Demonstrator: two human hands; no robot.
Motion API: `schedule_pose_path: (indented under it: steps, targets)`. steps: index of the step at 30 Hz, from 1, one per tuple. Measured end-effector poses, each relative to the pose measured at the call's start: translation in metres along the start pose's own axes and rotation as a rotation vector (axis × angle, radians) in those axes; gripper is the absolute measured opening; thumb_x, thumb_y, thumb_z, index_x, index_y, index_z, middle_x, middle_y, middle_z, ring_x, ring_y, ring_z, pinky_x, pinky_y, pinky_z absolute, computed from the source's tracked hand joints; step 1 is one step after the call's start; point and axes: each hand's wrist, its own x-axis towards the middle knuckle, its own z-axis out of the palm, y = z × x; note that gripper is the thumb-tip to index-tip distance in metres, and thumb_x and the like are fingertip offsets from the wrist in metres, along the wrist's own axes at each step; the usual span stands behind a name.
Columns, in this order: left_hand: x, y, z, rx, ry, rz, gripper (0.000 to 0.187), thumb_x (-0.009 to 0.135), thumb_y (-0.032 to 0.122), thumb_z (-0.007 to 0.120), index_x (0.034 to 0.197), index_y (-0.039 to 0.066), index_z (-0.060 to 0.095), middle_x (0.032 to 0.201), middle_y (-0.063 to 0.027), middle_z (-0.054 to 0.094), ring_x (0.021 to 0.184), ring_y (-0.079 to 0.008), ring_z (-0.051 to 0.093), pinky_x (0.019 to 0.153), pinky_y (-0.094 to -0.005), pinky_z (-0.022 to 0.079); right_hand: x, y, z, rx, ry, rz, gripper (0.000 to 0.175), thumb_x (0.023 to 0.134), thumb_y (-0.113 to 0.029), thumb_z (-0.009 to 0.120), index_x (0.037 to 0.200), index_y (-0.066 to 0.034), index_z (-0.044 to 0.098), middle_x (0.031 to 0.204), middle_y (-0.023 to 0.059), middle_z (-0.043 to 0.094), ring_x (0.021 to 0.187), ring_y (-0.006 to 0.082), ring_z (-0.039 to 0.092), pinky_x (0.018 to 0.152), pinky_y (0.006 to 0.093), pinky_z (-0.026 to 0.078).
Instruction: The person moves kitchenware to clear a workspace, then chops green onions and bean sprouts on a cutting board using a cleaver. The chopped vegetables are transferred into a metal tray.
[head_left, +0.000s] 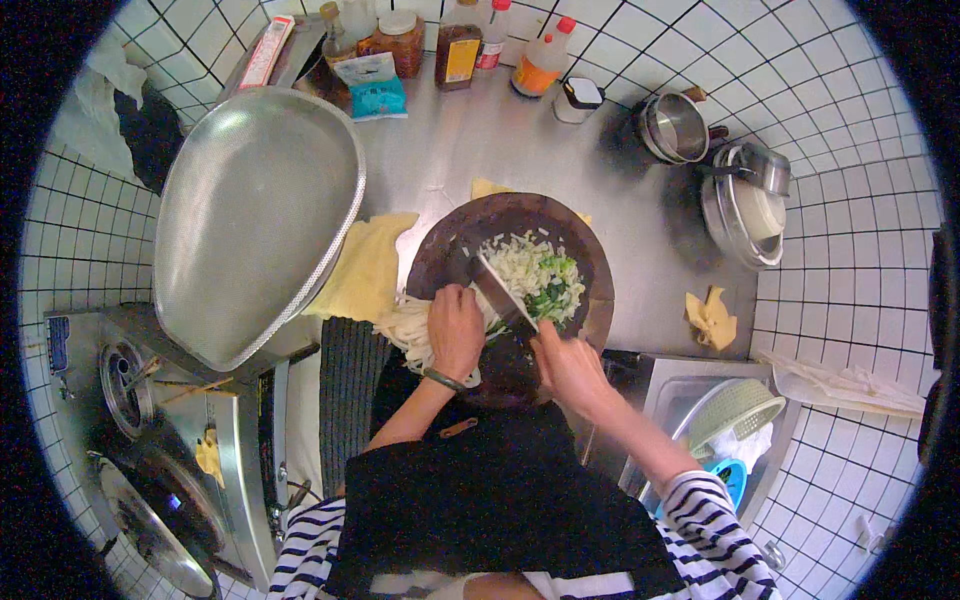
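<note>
A round dark wooden chopping board (442, 251) lies on the steel counter in front of me. My left hand (457, 330) presses down on a bunch of long pale strands (409, 330), whose ends hang over the board's near left edge. Whether they are noodles or vegetable stems I cannot tell. In my right hand (574, 367) is the handle of a kitchen knife with a broad blade (504, 294). The blade stands just right of my left fingers, slightly blurred. Beyond and to the right of it is a heap of finely chopped white and green pieces (529, 262).
A large perforated metal basket (259, 217) stands at left beside a yellow cloth (367, 262). Bottles and jars (459, 52) line the back wall. Saucepans (679, 127) and stacked bowls (742, 206) stand at right. A sink with a green colander (735, 412) is lower right; a stove (124, 382) is lower left.
</note>
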Motion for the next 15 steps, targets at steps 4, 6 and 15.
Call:
schedule_pose_path:
  steps: [4,6,15]
  targets:
    - [-0.007,-0.002,0.001,-0.003,-0.027,-0.004,0.018,0.076,0.003,0.06,0.093,-0.002,0.057,0.091,-0.0154,0.052,0.086,-0.0346,0.052,0.071,-0.0448,0.044,0.01,-0.014,0.034,-0.023,0.014,0.134,0.024,0.092,-0.015,0.055,0.107,-0.0001,0.044,0.055,0.0247,0.056,0.053,0.0452,0.059,0.047,0.0554,0.045]
    - [-0.003,-0.005,-0.001,0.014,-0.052,-0.018,0.023,0.077,0.004,0.061,0.098,-0.003,0.056,0.094,-0.0163,0.053,0.089,-0.0355,0.052,0.074,-0.0456,0.044,0.04,-0.014,0.062,-0.007,0.082,0.093,0.022,0.089,-0.011,0.051,0.107,-0.0009,0.042,0.062,0.0243,0.061,0.056,0.0459,0.061,0.052,0.0562,0.048]
    - [-0.016,-0.002,-0.041,0.281,-0.633,0.013,0.107,0.066,0.037,0.083,0.144,-0.009,0.026,0.138,-0.026,0.042,0.13,-0.0412,0.038,0.113,-0.0513,0.024,0.001,0.001,0.057,0.059,0.1,0.126,0.021,0.093,-0.016,0.056,0.104,-0.0015,0.045,0.055,0.0257,0.056,0.055,0.0476,0.058,0.048,0.056,0.044]
